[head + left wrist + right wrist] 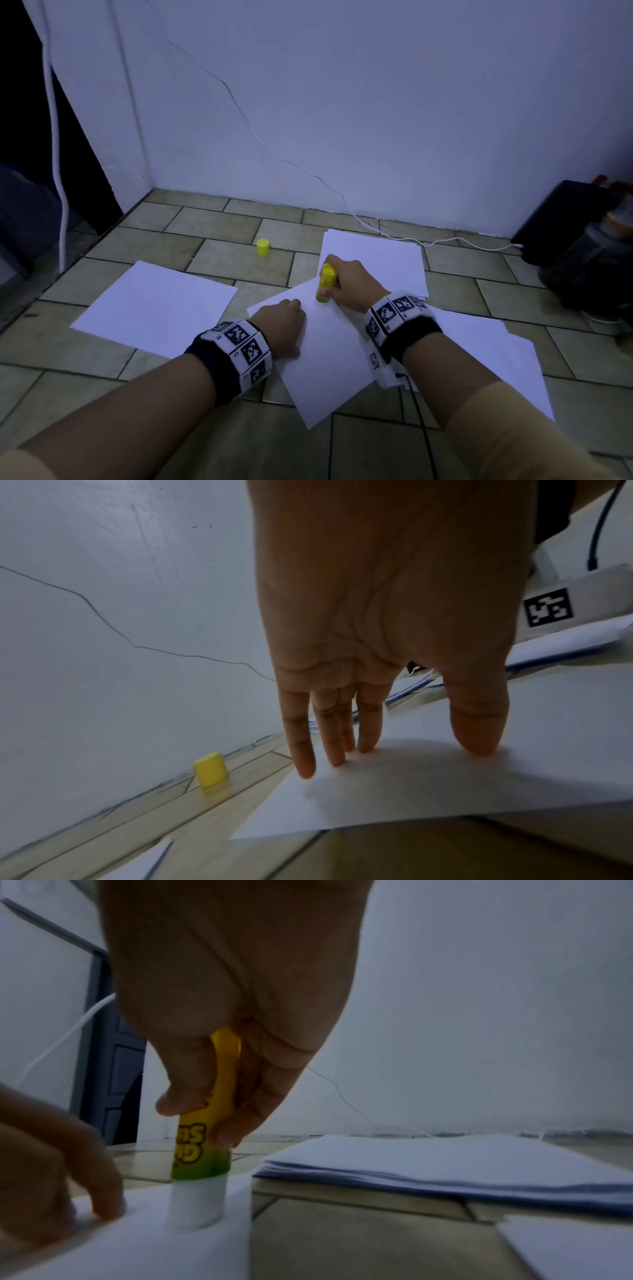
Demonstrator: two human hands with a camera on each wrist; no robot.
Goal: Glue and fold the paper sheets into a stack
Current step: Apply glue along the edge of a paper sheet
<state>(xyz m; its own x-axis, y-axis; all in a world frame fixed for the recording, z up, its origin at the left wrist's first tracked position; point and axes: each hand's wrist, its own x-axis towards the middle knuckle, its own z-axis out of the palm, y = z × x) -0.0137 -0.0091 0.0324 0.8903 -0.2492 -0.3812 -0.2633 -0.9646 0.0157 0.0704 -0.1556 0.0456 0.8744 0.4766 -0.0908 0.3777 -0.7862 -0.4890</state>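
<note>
Yellow plastic forms the barrel of the glue stick (325,282), which the right hand (349,284) grips between thumb and curled fingers. The stick stands nearly upright, its white tip pressed onto the far corner of the centre sheet (325,356). In the right wrist view the barrel label reads upside down; only part of the lettering shows, and the brand cannot be read.

Left hand (282,325): fingers (368,723) extended and held straight, tips pressing the same sheet flat against the tiled floor (212,253), just beside the glue tip. It grasps nothing.

Beyond the right hand lies a paper stack (376,260) of loose sheets. A single sheet (157,305) lies to the left, apart from the centre sheet. More sheets (493,356) lie under the right forearm.

The yellow cap (263,247) stands alone on the floor near the wall (376,102). A white cable (445,241) runs along the wall base to a black object (561,219). Both wristbands (239,349) carry black-and-white square code markers.
</note>
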